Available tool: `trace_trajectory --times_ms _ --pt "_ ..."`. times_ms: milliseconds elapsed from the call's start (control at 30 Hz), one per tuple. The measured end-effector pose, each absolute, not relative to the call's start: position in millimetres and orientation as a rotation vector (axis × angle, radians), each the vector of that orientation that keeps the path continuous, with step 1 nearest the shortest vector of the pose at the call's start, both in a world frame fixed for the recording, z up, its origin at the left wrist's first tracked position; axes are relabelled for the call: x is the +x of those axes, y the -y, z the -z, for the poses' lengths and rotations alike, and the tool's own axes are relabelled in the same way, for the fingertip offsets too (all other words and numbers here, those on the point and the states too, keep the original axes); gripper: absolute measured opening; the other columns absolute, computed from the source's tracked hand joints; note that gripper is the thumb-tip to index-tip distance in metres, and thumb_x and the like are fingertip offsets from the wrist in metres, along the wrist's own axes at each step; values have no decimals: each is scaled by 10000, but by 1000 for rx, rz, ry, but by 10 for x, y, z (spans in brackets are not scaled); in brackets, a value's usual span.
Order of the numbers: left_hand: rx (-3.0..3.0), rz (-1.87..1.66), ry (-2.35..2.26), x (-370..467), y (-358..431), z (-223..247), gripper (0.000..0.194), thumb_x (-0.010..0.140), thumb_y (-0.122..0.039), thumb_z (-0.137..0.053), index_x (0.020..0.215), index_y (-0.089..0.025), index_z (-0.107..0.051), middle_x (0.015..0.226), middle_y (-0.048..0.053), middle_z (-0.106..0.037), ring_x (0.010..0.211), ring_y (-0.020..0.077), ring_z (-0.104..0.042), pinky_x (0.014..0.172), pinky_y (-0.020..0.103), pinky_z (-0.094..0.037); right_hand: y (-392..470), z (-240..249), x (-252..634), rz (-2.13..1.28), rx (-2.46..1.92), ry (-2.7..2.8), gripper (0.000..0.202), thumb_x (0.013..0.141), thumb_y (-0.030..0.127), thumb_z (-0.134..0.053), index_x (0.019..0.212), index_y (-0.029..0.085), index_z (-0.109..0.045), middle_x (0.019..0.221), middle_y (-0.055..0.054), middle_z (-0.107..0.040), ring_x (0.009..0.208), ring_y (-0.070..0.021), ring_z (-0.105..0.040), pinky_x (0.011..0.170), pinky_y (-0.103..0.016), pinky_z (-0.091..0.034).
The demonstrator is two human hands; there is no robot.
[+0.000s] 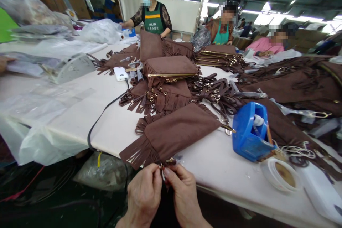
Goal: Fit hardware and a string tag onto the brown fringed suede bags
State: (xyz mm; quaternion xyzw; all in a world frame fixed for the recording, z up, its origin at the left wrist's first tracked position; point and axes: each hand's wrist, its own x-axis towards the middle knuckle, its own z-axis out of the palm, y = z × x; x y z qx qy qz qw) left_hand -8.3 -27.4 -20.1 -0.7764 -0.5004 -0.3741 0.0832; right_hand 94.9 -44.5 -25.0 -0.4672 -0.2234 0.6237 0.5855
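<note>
At the table's front edge, my left hand (145,192) and my right hand (185,188) are closed with their fingertips nearly together. They pinch a small gold-coloured metal fitting (170,161) and a bit of dark strap at the lower edge of a brown fringed bag (184,128). My fingers hide most of the fitting, so its exact shape is unclear. The bag lies flat and slanted, its long fringe spreading to the left and a zip end showing at its right corner.
Behind lie a stacked brown bag (171,66) and a heap of straps with clasps (213,91). On the right are a blue tape dispenser (249,131) and a tape roll (280,174). A white device (120,73) trails a black cord. Several co-workers are across the table.
</note>
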Motion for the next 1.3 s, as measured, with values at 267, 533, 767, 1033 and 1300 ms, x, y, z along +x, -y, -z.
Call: trace_trajectory --times_ms 267,533,767,1033,1300 --pt "-2352 1182 1601 -82 334 221 246 922 -287 -360 916 -111 -533 719 59 -666 603 133 -652 583 174 -517 436 210 947 -1499 -1020 486 183 700 329 -695 791 172 -715 659 -7 -605 643 -132 -481 605 -222 -394" --pt "-2381 1117 1446 -95 306 220 181 909 -182 -389 897 -94 -547 696 64 -657 570 127 -637 585 189 -510 428 206 964 -1473 -1047 514 176 693 331 -690 749 167 -713 628 5 -582 584 -113 -429 560 -218 -365" --pt "-2468 1103 1431 -136 275 150 191 918 -204 -366 890 -118 -535 675 43 -653 552 111 -630 560 164 -503 448 250 952 -1440 -1070 545 188 716 331 -668 773 154 -693 661 -6 -591 603 -123 -439 561 -228 -366" --pt "-2553 1303 1665 -111 285 109 177 917 -267 -376 872 -169 -516 654 -24 -638 521 67 -618 506 92 -465 421 240 1006 -1494 -997 641 186 761 329 -634 845 168 -676 684 6 -571 647 -132 -475 616 -231 -396" --pt "-2611 1079 1460 -131 198 113 180 908 -212 -359 806 -167 -500 547 -36 -582 438 89 -572 435 170 -415 425 239 1002 -1482 -981 658 150 784 298 -599 863 192 -670 717 16 -570 687 -137 -483 660 -228 -393"
